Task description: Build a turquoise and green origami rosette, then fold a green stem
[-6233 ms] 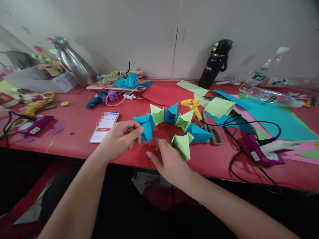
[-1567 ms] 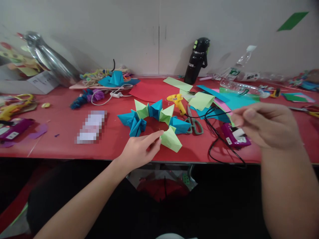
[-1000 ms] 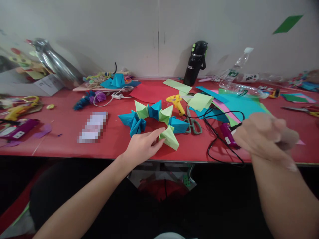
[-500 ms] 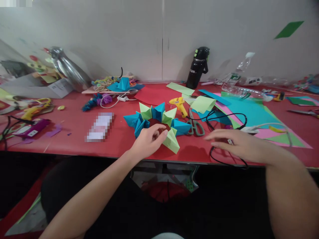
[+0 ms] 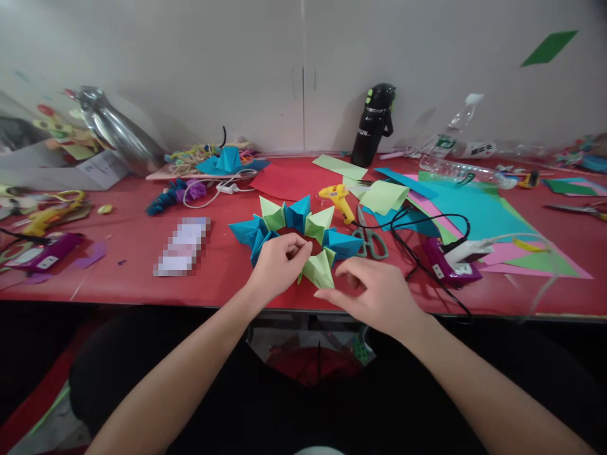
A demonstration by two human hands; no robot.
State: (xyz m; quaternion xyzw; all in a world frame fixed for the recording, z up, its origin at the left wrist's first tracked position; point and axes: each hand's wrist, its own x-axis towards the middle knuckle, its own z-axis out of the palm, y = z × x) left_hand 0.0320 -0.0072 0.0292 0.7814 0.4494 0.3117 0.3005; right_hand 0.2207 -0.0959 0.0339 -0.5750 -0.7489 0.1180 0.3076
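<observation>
A ring of folded paper points (image 5: 298, 212), alternating blue and light green, lies on the red table. My left hand (image 5: 279, 262) is closed at its lower left, thumb and forefinger pinched together beside the nearest light green folded piece (image 5: 321, 270); the exact spot they grip is hidden. Just right of that piece is my right hand (image 5: 374, 294), thumb and curled fingers apart, nothing visible between them. Beyond the ring's right side rests a yellow glue gun (image 5: 337, 201), with grey-handled scissors (image 5: 372, 243) below it.
A purple power strip (image 5: 453, 268) with black cables lies to the right, near coloured paper sheets (image 5: 474, 208). At the left are a blurred-out phone (image 5: 183, 246) and another purple power strip (image 5: 45, 253). A black bottle (image 5: 374, 126) and a steel jug (image 5: 121, 136) stand behind.
My right hand has moved left from above the power strip to beside the light green piece. The left hand stays at the ring. The view has shifted slightly.
</observation>
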